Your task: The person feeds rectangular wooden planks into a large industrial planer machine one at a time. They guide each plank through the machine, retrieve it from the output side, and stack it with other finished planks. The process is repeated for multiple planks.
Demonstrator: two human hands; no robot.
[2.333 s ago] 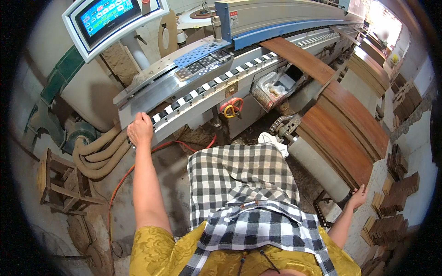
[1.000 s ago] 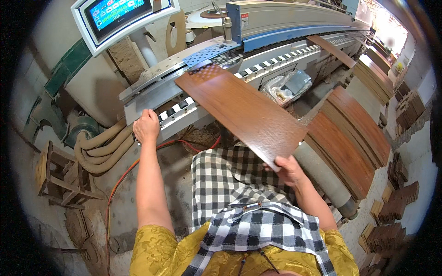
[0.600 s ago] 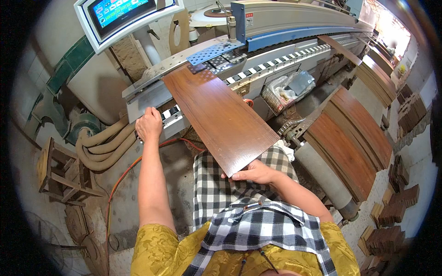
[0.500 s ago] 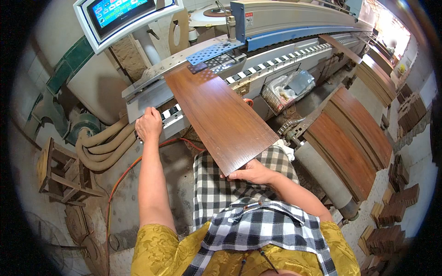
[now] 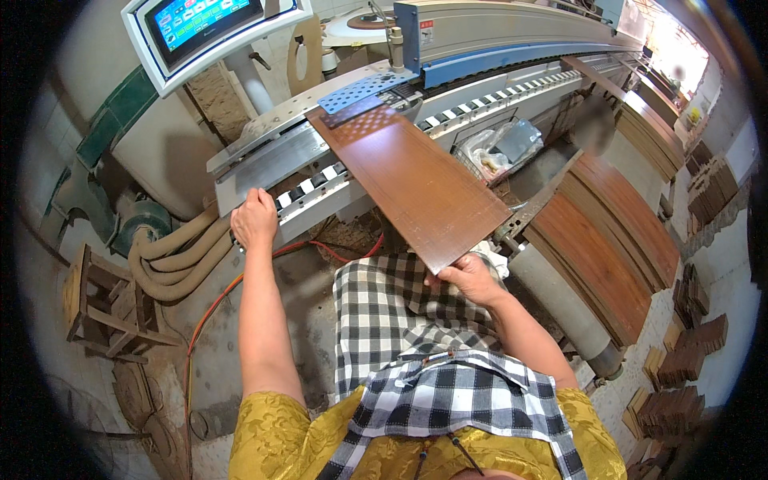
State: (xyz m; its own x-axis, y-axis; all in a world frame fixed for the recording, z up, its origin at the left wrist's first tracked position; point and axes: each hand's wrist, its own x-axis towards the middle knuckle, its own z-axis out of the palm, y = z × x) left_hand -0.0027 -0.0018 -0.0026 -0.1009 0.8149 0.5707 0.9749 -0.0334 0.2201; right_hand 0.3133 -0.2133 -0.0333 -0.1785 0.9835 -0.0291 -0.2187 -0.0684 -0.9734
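A brown wood-grain panel [image 5: 420,188] lies slantwise, its far end on the machine's metal bed [image 5: 280,156] beneath the blue perforated plate [image 5: 364,90]. My right hand [image 5: 472,278] grips the panel's near corner, thumb on top and fingers hidden underneath. At the bed's left end, my left hand [image 5: 254,220] is closed with curled fingers around the bed's near corner; its fingertips are partly hidden. Between the hands runs a track of black and white pads [image 5: 312,186], partly covered by the panel.
A touch screen [image 5: 204,28] stands at the far left. Beige hoses [image 5: 172,276] and a wooden stool [image 5: 112,300] are on the left. Right of the panel are a wire basket with plastic bags [image 5: 500,152], a grey roller [image 5: 564,304] and stacked brown panels [image 5: 600,268]. An orange hose [image 5: 210,308] crosses the floor.
The panel has shifted to the right and a little away from me, along the machine, with my right hand still on its corner. My left hand has stayed at the bed's corner.
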